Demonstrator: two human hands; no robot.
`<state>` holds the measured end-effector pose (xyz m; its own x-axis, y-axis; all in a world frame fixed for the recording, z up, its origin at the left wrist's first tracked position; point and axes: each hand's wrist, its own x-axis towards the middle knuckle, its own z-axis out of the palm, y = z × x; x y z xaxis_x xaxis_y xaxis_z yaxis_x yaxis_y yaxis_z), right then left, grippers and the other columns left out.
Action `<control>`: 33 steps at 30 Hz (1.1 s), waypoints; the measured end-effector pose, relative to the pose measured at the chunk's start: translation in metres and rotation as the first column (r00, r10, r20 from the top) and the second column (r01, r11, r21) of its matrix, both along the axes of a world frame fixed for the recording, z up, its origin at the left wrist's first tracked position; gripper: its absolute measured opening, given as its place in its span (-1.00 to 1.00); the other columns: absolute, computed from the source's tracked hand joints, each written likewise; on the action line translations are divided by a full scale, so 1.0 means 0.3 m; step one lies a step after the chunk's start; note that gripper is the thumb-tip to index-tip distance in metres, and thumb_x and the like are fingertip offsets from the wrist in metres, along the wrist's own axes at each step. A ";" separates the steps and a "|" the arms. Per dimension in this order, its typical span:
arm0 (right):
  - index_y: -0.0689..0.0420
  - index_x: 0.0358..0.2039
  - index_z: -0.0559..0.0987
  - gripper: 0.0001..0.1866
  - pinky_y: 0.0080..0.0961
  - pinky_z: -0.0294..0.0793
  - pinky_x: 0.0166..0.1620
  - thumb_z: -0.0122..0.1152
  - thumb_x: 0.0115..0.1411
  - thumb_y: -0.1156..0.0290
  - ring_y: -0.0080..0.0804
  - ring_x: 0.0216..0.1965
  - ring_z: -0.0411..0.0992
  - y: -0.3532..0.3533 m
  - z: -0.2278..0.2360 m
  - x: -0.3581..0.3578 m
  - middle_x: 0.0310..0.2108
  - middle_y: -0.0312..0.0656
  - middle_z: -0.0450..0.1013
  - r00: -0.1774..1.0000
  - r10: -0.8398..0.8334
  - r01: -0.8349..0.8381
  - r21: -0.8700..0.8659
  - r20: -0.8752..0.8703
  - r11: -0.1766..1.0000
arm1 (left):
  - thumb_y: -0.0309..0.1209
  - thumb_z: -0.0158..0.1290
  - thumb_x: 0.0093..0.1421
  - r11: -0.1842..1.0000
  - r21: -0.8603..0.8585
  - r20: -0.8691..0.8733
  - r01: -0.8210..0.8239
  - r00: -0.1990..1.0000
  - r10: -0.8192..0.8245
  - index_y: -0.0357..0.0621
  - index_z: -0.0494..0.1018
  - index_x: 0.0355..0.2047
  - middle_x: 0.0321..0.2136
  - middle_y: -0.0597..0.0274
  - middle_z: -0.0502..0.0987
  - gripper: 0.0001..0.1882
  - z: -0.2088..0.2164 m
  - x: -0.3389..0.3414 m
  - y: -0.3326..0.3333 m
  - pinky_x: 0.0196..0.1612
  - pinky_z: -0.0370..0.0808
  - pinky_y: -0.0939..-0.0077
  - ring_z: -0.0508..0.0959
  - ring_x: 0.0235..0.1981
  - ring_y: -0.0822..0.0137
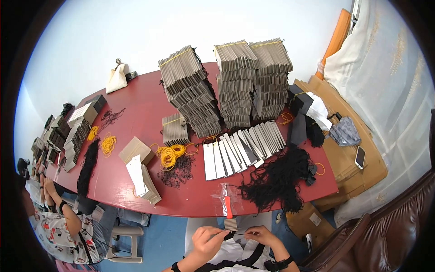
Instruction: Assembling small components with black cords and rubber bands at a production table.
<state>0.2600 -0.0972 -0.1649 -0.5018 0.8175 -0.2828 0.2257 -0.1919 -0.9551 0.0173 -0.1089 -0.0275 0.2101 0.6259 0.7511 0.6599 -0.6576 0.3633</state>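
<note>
Close to my body, at the table's near edge, both hands are at work on a small stack of grey cards (230, 224) with a black cord (238, 234) at its lower end. My left hand (207, 240) is closed, its fingertips pinching the cord right beside the stack. With thumb and finger together, my right hand (261, 235) holds the other end of the cord, which runs taut between the hands. Just beyond the stack, a red strip (228, 206) and clear tape lie at the table edge.
Tall stacks of bundled grey cards (235, 81) stand on the red table (136, 109). Nearer lie fanned white cards (222, 158), a heap of black cords (281, 181) and yellow bands (171, 156). Another person (68, 226) sits at left; a brown leather chair (385, 231) is at right.
</note>
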 end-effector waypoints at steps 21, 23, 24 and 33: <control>0.15 -0.32 0.62 -0.85 -0.61 0.41 -0.34 0.28 0.12 0.39 -0.61 -0.41 0.45 0.010 0.060 -0.005 -0.44 -0.31 0.54 0.997 -0.049 0.041 0.113 0.063 0.993 | -0.51 0.22 -0.08 0.899 -0.437 0.067 -0.017 0.996 0.051 -0.01 0.52 -0.45 -0.43 0.39 0.48 -0.84 0.051 0.024 -0.039 -0.28 0.25 0.41 0.43 -0.36 0.28; 0.16 -0.32 0.61 -0.85 -0.62 0.40 -0.35 0.28 0.12 0.39 -0.62 -0.41 0.44 0.012 0.067 -0.007 -0.44 -0.32 0.54 0.997 -0.044 0.037 0.103 0.060 0.994 | -0.50 0.24 -0.10 0.890 -0.456 0.047 0.016 0.999 0.006 -0.01 0.53 -0.44 -0.44 0.41 0.50 -0.83 0.056 0.020 -0.042 -0.28 0.24 0.42 0.43 -0.38 0.31; 0.17 -0.33 0.61 -0.85 -0.62 0.40 -0.35 0.28 0.12 0.39 -0.62 -0.41 0.44 0.013 0.069 -0.009 -0.45 -0.32 0.54 0.998 -0.032 0.026 0.101 0.055 0.995 | -0.50 0.24 -0.10 0.885 -0.465 0.044 0.012 0.999 0.010 -0.01 0.53 -0.44 -0.44 0.41 0.50 -0.83 0.058 0.018 -0.042 -0.28 0.24 0.42 0.43 -0.38 0.31; 0.20 -0.36 0.62 -0.87 -0.63 0.40 -0.36 0.27 0.12 0.42 -0.61 -0.44 0.42 0.012 0.096 -0.009 -0.46 -0.30 0.53 0.996 -0.024 0.014 0.113 0.087 0.994 | -0.48 0.27 -0.07 0.799 -0.600 0.166 0.034 0.983 0.083 -0.04 0.55 -0.44 -0.44 0.35 0.55 -0.84 0.061 0.030 -0.047 -0.28 0.29 0.46 0.42 -0.47 0.35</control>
